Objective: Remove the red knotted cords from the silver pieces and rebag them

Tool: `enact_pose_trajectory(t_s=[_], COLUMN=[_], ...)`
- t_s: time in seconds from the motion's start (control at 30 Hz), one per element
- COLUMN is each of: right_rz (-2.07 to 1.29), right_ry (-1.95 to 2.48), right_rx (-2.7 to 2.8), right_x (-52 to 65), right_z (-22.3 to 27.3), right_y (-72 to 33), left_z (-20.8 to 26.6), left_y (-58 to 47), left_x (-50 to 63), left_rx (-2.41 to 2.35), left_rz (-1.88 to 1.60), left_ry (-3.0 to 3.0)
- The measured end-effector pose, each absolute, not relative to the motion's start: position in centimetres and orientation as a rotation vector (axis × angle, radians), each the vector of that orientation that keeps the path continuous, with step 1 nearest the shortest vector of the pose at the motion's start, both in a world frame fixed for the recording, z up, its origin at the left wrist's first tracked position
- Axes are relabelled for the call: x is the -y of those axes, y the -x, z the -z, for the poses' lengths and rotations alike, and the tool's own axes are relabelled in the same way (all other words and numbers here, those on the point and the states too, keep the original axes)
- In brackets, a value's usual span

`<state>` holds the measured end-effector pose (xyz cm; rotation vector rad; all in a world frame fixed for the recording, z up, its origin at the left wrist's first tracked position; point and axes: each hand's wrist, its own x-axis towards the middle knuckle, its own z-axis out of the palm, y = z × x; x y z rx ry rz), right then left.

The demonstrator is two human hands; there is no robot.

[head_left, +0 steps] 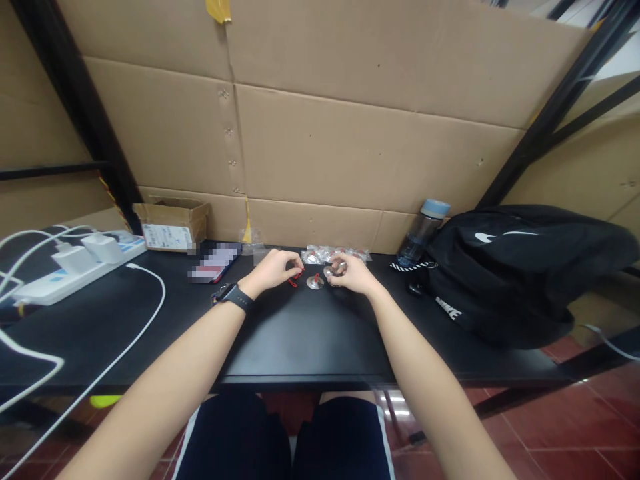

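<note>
My left hand (279, 270), with a dark watch (236, 296) on its wrist, pinches a thin red cord (295, 279) between thumb and fingers. A loose part of the cord hangs by the fingertips. My right hand (351, 274) is closed on a clear round disc (328, 272) that looks like a suction cup; the fingers hide part of it. Between the hands, a similar clear suction cup (315, 283) lies on the black table, a bit of red on its top. Just behind the hands lie several small clear plastic packets (320, 255) with red bits inside.
Left on the black table (310, 347) are an open cardboard box (173, 225), a phone (215, 262), and a white power strip (75, 272) with trailing cables. A water bottle (423, 233) and black backpack (505, 273) stand right. Cardboard panels (310, 153) close off the back.
</note>
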<state>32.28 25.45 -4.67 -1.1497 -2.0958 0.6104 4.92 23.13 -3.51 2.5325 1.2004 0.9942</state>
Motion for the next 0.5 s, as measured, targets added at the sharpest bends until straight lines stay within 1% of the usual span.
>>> enact_pose_trajectory(t_s=[0.1,0.3,0.5], right_rz=[-0.759,-0.806,-0.977], right_ry=[1.009,0.814,0.744], right_rx=[1.997,1.9,1.778], right_x=[-25.3,-24.7,-23.8], right_z=[4.8,5.3,4.9], right_y=[-31.6,-29.7,-28.6], left_z=[3.4,3.3,3.1], left_y=[-5.3,-6.4,-7.2], left_x=[-23.0,-22.5,-21.9], left_rx=[-1.216,-1.191,-1.082], left_rz=[-1.076,-1.207,-1.312], left_ry=[-2.477,-2.291,-2.195])
